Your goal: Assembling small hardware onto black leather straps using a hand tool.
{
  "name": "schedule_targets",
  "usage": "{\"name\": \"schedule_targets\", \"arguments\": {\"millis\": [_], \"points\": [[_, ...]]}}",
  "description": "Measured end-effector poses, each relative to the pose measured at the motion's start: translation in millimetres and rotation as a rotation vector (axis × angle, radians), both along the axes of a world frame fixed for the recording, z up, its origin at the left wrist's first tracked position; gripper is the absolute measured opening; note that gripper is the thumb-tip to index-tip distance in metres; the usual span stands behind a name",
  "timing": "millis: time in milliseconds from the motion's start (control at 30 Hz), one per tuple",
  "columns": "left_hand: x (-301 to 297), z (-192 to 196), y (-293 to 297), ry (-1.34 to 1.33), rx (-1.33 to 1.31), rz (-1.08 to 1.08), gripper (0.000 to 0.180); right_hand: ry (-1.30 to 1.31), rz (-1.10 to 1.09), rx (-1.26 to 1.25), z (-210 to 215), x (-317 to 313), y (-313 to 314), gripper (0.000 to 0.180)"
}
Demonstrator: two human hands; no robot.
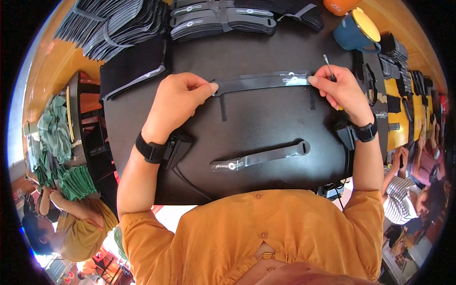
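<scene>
A flat black strap with a white print at its right end is stretched level above the dark table. My left hand pinches its left end between thumb and fingers. The right end is pinched by my right hand, which also keeps a thin tool with a metal tip tucked in its fingers. Two narrow dark strips, a left one and a right one, show below the strap; whether they are joined to it I cannot tell. Nearer to me lies another black strap with a slotted round end.
Bundled black straps and fanned dark stacks line the table's far side. A folded black cloth piece lies far left. A blue mug with a yellow lid stands far right. People work at both sides.
</scene>
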State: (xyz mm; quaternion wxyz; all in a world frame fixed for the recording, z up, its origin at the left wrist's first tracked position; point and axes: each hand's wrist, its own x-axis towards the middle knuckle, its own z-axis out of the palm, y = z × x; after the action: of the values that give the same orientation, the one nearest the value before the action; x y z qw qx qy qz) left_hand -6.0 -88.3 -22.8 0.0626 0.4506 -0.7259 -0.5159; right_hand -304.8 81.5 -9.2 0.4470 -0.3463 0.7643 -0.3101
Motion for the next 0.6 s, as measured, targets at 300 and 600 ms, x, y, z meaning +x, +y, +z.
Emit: {"name": "schedule_targets", "arguments": {"millis": [300,600], "points": [[-2.3,0.0,0.3,-0.024,-0.009,0.007,0.025,0.037,-0.010,0.009,2.3,3.4,-1.0,0.022],[-3.2,3.3,1.4,-0.057,-0.007,0.012,0.025,0.079,-0.027,0.028,2.7,7.4,-3.6,0.023]]}}
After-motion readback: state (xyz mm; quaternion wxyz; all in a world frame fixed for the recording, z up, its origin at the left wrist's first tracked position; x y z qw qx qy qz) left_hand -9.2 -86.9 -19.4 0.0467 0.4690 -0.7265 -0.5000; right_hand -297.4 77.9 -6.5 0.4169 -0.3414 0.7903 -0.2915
